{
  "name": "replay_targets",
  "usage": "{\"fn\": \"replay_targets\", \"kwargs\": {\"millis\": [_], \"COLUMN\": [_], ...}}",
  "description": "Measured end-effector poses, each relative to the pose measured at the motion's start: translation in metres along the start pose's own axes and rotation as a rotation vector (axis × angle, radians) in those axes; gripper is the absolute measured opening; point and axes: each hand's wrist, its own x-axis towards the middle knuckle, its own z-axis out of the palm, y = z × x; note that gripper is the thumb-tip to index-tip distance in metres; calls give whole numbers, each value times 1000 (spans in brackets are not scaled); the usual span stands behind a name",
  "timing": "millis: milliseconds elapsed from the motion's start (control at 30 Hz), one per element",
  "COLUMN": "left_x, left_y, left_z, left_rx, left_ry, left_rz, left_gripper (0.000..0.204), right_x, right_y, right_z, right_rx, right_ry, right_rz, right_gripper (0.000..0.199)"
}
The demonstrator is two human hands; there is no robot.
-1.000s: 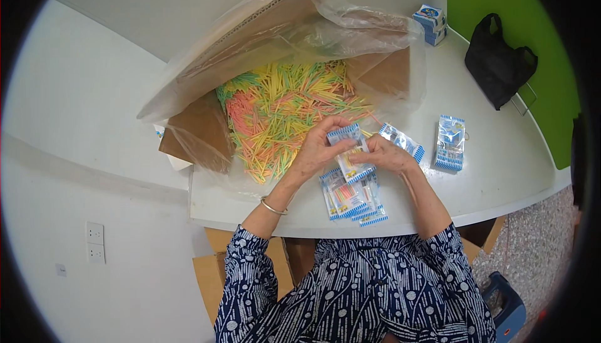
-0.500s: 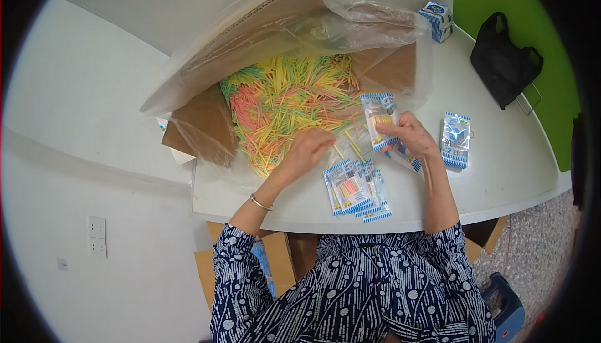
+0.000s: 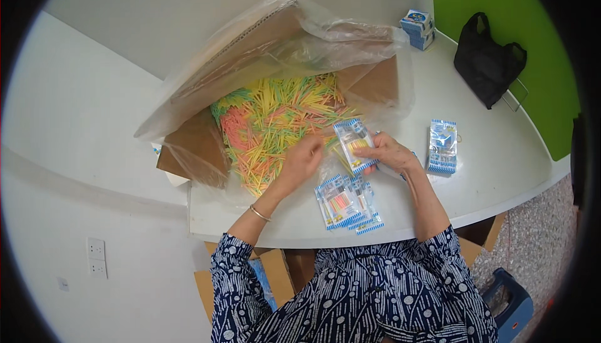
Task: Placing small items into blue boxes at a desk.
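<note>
Taking the stick packet (image 3: 352, 147) at the centre of the dial, the right hand (image 3: 389, 153) reaches it from 3 o'clock. This hand's grip is firmly pinched on the packet, thumb across the front and fingers behind, probably so the thin sachet stays flat with its printed, see-through face turned up. Pink and yellow sticks show through its window.

The left hand (image 3: 303, 160) hovers at 9 o'clock, apart from the packet, fingers curled inward; whether its grip contains anything, I cannot tell. It is between the packet and the heap of loose pastel sticks (image 3: 275, 117), seemingly to have both within easy reach.

The cardboard carton (image 3: 247, 61) stands at 10 o'clock with its walls spread, and its clear plastic liner (image 3: 405, 86) drapes over them, likely to keep sticks off bare card.

At 6 o'clock, filled packets (image 3: 343, 204) overlap on the bench (image 3: 501, 183), close to the torso. A neat packet stack (image 3: 442, 146) lies at 3 o'clock, beyond the hand. Blue-and-white boxes (image 3: 417, 29) at 1 o'clock and a black bag (image 3: 488, 61) at 2 o'clock sit further off, presumably to leave elbow room.
</note>
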Motion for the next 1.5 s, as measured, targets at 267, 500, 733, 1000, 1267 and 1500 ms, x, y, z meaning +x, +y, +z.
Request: {"fn": "replay_targets", "kwargs": {"millis": [267, 500, 733, 1000, 1267, 1500], "left_x": [52, 35, 8, -58, -4, 6], "left_y": [41, 39, 44, 26, -69, -91], "left_z": [-26, 0, 8, 20, -54, -43], "left_rx": [-959, -795, -938, -116, 883, 908], "left_ry": [375, 183, 80, 38, 23, -46], "left_rz": [-301, -293, -424, -147, -67, 43], "left_gripper": [16, 18, 26, 31, 39, 35], "right_x": [-9, -7, -18, -44, -33, -36], "right_y": [-8, -8, -28, -4, 23, 15], "right_z": [9, 12, 17, -6, -23, -16], "right_rx": [65, -21, -657, -1246, -1205, -1166], "right_ry": [-130, -194, -149, 610, 654, 745], "right_rz": [80, 63, -43, -188, -248, -461], "right_gripper": [27, 26, 32, 30, 22, 22]}}
